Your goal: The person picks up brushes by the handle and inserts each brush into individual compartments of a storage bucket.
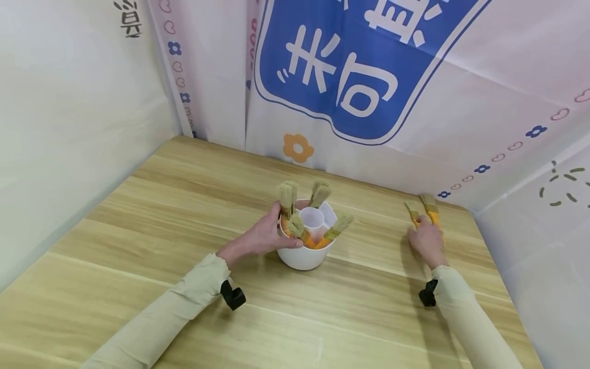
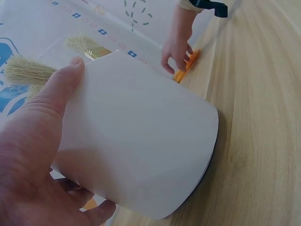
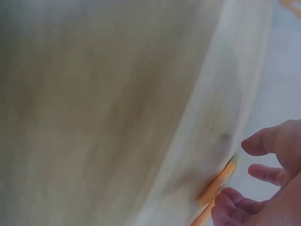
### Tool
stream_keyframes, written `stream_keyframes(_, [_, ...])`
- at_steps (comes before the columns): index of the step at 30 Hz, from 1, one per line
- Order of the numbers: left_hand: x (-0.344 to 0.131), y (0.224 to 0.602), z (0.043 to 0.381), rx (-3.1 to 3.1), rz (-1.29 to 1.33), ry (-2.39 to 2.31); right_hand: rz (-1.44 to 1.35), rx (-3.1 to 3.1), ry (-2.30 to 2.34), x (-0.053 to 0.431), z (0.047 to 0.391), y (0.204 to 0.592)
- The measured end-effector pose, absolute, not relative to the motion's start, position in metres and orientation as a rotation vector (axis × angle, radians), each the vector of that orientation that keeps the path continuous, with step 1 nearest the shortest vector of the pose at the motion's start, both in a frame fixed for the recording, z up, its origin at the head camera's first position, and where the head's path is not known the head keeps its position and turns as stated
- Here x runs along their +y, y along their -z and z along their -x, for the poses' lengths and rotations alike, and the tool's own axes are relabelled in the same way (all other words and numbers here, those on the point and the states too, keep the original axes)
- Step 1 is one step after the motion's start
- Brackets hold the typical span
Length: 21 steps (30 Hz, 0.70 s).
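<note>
A white round tub (image 1: pixel 301 259) with a small cup-like centre (image 1: pixel 312 218) stands on the table, several paintbrushes (image 1: pixel 342 223) in it with bristles up and orange handles down. My left hand (image 1: pixel 265 236) grips the tub's side at the rim, thumb on the near side; in the left wrist view the thumb (image 2: pixel 70 77) lies along the white wall. At the far right, two more paintbrushes (image 1: pixel 430 205) lie on the table. Over them is my right hand (image 1: pixel 426 240), its fingers loosely bent. In the right wrist view its fingers are spread beside the orange handles (image 3: pixel 218 181).
The wood-grain table (image 1: pixel 184 205) meets a printed white sheet (image 1: pixel 221 113) along its back edge. Pale sheets also hang at the left (image 1: pixel 69 128) and right (image 1: pixel 548 230) sides. Each wrist carries a black camera mount (image 1: pixel 232 295).
</note>
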<state>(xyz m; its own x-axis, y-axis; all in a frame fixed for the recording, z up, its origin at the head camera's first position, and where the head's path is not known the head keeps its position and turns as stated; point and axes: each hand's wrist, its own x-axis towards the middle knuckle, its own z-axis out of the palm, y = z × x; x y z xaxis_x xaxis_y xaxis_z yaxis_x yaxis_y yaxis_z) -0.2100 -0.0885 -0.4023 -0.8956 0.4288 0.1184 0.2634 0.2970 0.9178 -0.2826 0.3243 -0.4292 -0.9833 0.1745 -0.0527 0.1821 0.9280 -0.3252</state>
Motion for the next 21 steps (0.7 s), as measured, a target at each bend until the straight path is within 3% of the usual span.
stream_keyframes(21, [-0.101, 0.406, 0.210, 2.351, -0.578, -1.661, -0.151, 3.114, 0.355, 0.340, 0.275, 0.433])
